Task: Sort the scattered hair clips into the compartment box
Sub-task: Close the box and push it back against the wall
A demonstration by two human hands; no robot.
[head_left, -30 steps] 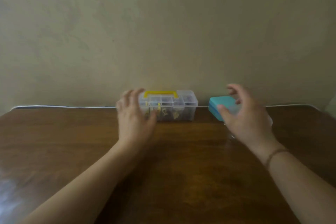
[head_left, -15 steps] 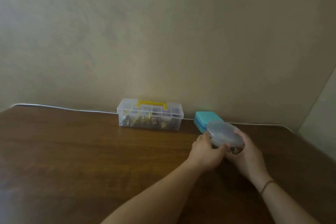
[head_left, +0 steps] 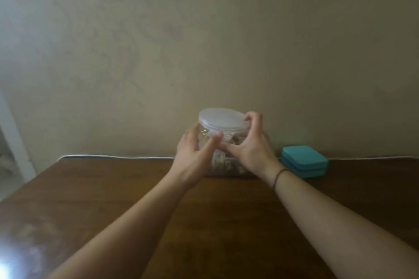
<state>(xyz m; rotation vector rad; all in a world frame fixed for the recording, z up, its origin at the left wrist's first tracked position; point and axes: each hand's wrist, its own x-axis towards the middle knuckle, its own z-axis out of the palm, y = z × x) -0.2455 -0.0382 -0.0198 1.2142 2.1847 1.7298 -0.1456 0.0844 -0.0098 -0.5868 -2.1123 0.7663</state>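
Two bare hands hold a round clear plastic container (head_left: 223, 130) raised above the far part of a dark wooden table (head_left: 204, 222), in front of a plain beige wall (head_left: 204, 41). The left hand (head_left: 196, 154) wraps the container's near left side, its fingers curled against the wall of the tub and its thumb lying across the front below the rim. The right hand (head_left: 248, 149) grasps the right side, with fingertips hooked over the edge of the translucent white lid (head_left: 221, 119) and the thumb stretched leftward across the front. The lid sits closed on the tub. Through the clear wall between the two hands small multicoloured items (head_left: 223, 161) show; they are blurred and largely covered by the palms, so they cannot be told apart as individual hair clips. The compartment box is not visible; whether it lies behind the hands and container cannot be told. A thin dark band (head_left: 280, 176) circles the right wrist. To the right, against the wall, rests a closed teal case (head_left: 305, 164), its left end partly hidden by the right forearm. A white cable (head_left: 113, 156) runs along the table's far edge. The lower left corner is washed out by glare.
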